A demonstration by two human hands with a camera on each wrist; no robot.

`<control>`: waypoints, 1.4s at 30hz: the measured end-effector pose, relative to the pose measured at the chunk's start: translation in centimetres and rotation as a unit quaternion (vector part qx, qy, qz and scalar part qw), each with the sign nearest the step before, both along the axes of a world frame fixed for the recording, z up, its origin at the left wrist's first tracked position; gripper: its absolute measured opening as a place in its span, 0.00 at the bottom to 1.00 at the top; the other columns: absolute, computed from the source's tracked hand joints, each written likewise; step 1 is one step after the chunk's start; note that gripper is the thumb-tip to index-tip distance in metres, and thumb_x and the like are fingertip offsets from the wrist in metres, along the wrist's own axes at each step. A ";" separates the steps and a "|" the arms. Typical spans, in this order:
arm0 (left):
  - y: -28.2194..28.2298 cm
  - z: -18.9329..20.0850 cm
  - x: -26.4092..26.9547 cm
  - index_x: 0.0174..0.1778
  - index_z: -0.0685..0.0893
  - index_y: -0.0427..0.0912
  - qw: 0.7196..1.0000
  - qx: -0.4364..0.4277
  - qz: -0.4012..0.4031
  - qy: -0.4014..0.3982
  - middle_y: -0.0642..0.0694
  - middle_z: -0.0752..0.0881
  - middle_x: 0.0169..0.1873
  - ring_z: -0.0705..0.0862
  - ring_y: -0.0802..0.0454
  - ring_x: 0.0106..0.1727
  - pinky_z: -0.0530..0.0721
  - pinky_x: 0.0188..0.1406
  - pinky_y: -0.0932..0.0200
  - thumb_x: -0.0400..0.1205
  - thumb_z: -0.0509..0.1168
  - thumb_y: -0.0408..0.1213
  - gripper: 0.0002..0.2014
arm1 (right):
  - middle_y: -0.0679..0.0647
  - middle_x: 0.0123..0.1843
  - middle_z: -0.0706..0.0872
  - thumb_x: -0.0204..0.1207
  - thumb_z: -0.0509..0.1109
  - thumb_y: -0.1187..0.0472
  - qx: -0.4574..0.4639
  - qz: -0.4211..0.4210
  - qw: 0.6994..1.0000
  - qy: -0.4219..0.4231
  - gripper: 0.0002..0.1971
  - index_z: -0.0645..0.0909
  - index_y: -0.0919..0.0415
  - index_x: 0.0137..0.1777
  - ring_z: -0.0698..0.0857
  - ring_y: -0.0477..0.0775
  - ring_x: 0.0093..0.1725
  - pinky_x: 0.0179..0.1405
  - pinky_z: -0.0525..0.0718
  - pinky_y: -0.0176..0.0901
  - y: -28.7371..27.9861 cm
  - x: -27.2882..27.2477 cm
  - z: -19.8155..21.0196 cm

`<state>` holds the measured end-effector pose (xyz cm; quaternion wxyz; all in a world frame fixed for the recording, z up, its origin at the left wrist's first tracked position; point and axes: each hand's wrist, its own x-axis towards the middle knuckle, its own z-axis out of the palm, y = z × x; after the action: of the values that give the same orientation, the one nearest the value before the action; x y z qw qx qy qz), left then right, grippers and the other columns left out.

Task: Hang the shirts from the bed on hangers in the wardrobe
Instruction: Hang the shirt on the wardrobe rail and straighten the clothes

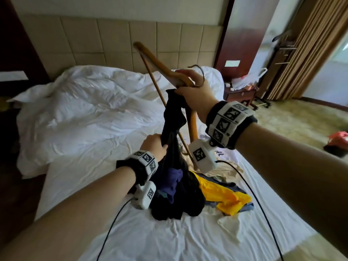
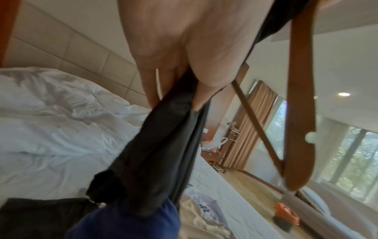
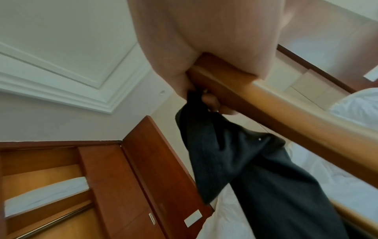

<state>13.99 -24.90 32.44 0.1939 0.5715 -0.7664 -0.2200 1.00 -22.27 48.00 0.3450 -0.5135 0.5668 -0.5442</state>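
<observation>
The right hand (image 1: 195, 93) is raised above the bed (image 1: 131, 240), its fingers (image 1: 185, 73) clenched around the neck of a wooden hanger (image 1: 162, 67) just below the metal hook (image 1: 201, 72), and the same hand also pinches the top edge of a black shirt (image 1: 173, 117) against the wood. The right wrist view shows this grip from below: the hanger's arm (image 3: 286, 111) runs out of the closed fist and the dark cloth (image 3: 235, 153) hangs from the fingertips beside it. The hanger is tilted, one end pointing up toward the padded headboard (image 1: 113, 44) and the other end down near the mattress. Lower down, the left hand (image 1: 154, 146) grips the same black shirt in a bunched fistful; in the left wrist view its fingers (image 2: 202, 90) are wrapped around the gathered fabric (image 2: 163, 145), with the hanger (image 2: 300, 113) just to the right. The shirt stretches taut between the two hands and its lower part trails into a heap of clothes on the bed, where a purple garment (image 1: 174, 182), a yellow garment (image 1: 222, 196) and a cream one (image 1: 226, 169) lie together. A crumpled white duvet (image 1: 84, 110) covers the far side of the bed. A bedside cabinet (image 1: 241, 95) stands by the curtains (image 1: 310, 44).
</observation>
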 end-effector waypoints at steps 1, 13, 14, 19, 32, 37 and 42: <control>-0.2 0.6 0.4 0.41 0.82 0.36 1.000 0.006 0.001 -0.024 0.33 0.88 0.44 0.87 0.34 0.48 0.84 0.43 0.50 0.80 0.66 0.32 0.04 | 0.53 0.40 0.84 0.74 0.67 0.77 -0.012 -0.013 1.000 0.003 0.20 0.84 0.56 0.60 0.83 0.45 0.28 0.30 0.82 0.42 0.2 -0.3 1.0; -3.6 6.5 6.5 0.52 0.84 0.32 0.990 -0.021 0.104 0.088 0.33 0.86 0.48 0.83 0.33 0.55 0.76 0.47 0.51 0.82 0.57 0.24 0.11 | 0.54 0.45 0.84 0.78 0.69 0.65 -0.035 -0.127 0.990 0.040 0.12 0.81 0.54 0.61 0.87 0.57 0.41 0.39 0.88 0.52 -1.7 -5.1 6.6; -3.5 7.3 6.0 0.58 0.83 0.33 0.987 -0.028 0.108 0.113 0.33 0.86 0.53 0.83 0.34 0.57 0.76 0.49 0.54 0.82 0.56 0.24 0.13 | 0.52 0.44 0.84 0.78 0.68 0.65 -0.027 -0.131 0.989 0.059 0.14 0.81 0.55 0.62 0.87 0.58 0.43 0.41 0.88 0.52 -1.8 -5.3 6.2; -3.0 10.4 4.7 0.59 0.83 0.37 0.979 -0.073 0.070 0.176 0.42 0.85 0.47 0.83 0.43 0.49 0.75 0.43 0.60 0.83 0.55 0.26 0.14 | 0.51 0.51 0.83 0.80 0.63 0.65 0.039 -0.159 0.971 0.173 0.18 0.77 0.55 0.69 0.83 0.57 0.53 0.51 0.83 0.50 -1.3 -6.6 4.7; -1.9 13.3 1.7 0.44 0.90 0.45 0.974 -0.068 -0.016 0.216 0.54 0.88 0.33 0.85 0.63 0.35 0.79 0.37 0.72 0.75 0.76 0.36 0.04 | 0.51 0.55 0.88 0.76 0.74 0.64 -0.036 0.083 0.972 0.217 0.25 0.76 0.48 0.71 0.86 0.52 0.53 0.55 0.84 0.44 0.6 -0.7 -0.5; -1.1 13.9 3.5 0.50 0.87 0.42 0.959 0.047 -0.065 0.273 0.33 0.90 0.49 0.88 0.39 0.53 0.83 0.61 0.47 0.76 0.71 0.21 0.12 | 0.47 0.49 0.89 0.72 0.71 0.72 -0.027 0.091 0.983 0.156 0.23 0.80 0.50 0.64 0.87 0.47 0.44 0.43 0.85 0.42 -0.3 0.0 -2.5; -0.8 13.0 5.4 0.57 0.82 0.44 0.976 0.045 -0.090 0.191 0.35 0.87 0.50 0.87 0.41 0.48 0.86 0.52 0.46 0.74 0.68 0.18 0.20 | 0.50 0.43 0.85 0.72 0.64 0.73 -0.027 0.066 0.987 0.147 0.23 0.80 0.52 0.64 0.81 0.50 0.37 0.34 0.77 0.42 -1.2 1.1 -2.3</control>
<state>19.42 -25.74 45.49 0.2899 0.4556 -0.7529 -0.3763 2.13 -23.50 45.69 0.2792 -0.6331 0.5612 -0.4541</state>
